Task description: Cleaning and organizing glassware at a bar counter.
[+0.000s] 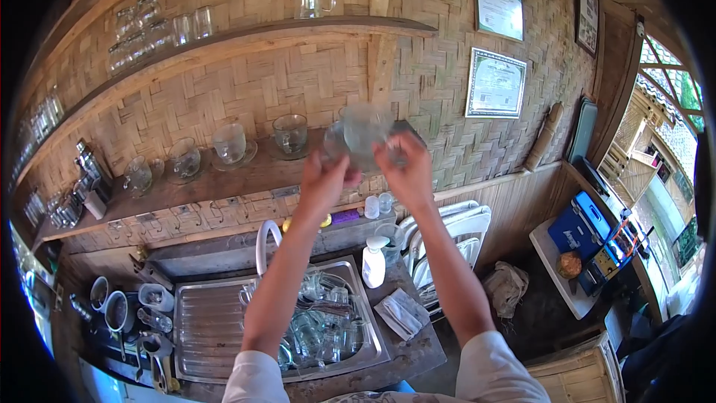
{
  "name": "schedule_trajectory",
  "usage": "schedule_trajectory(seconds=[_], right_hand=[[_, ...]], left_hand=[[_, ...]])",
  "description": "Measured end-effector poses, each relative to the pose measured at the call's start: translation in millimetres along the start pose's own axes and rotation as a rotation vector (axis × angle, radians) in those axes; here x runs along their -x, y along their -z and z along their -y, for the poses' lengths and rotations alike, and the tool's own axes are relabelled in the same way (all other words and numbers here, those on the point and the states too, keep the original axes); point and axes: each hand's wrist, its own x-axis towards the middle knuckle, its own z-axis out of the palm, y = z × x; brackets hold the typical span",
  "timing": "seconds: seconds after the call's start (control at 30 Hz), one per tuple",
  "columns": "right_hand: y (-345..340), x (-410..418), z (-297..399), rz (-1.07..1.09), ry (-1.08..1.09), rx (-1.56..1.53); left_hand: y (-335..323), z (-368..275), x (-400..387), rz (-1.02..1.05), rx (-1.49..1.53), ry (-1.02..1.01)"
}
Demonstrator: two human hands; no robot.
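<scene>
Both my hands are raised at the right end of the lower wooden shelf (251, 167). A clear glass cup (366, 126), blurred by motion, is between them. My right hand (405, 165) grips the cup's right side. Against its lower left is my left hand (330, 173), fingers curled; blur hides whether it holds the cup itself or a saucer under it. Left along the shelf stand more glass cups: one (290, 134) nearest my hands, one (229, 144) on a saucer, and others (184, 158) farther off.
Below, a steel sink (210, 324) has a basin full of glassware (319, 324) and a white tap (268, 235). A white pump bottle (373, 263) and folded cloth (400, 313) lie to its right. Folded white chairs (475, 229) lean against the wall. An upper shelf (335, 23) holds glasses.
</scene>
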Motion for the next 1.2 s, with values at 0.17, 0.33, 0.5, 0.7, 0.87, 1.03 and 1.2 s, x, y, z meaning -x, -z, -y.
schedule_trajectory(seconds=[0.17, 0.33, 0.5, 0.7, 0.87, 1.03, 1.2], right_hand=[[23.2, 133.6, 62.8, 0.076, -0.124, 0.014], [40.7, 266.1, 89.8, 0.153, -0.378, 0.001], [44.9, 345.3, 105.2, 0.329, -0.379, -0.011], [46.9, 424.1, 114.6, 0.563, -0.371, -0.116], [59.3, 474.8, 136.0, 0.756, -0.288, -0.237], [60.2, 515.9, 168.1, 0.978, -0.228, -0.383], [45.4, 555.6, 224.8, 1.139, -0.071, -0.553]], left_hand=[[44.6, 65.0, 134.8, -0.012, 0.025, 0.017], [74.6, 103.3, 263.6, -0.001, 0.014, 0.230], [102.7, 144.5, 356.7, -0.093, 0.011, 0.342], [114.2, 168.7, 459.0, -0.288, -0.048, 0.328], [95.5, 172.6, 548.2, -0.541, -0.007, 0.336], [83.4, 169.2, 632.9, -0.795, 0.018, 0.335], [79.9, 163.1, 714.4, -1.099, 0.123, 0.269]])
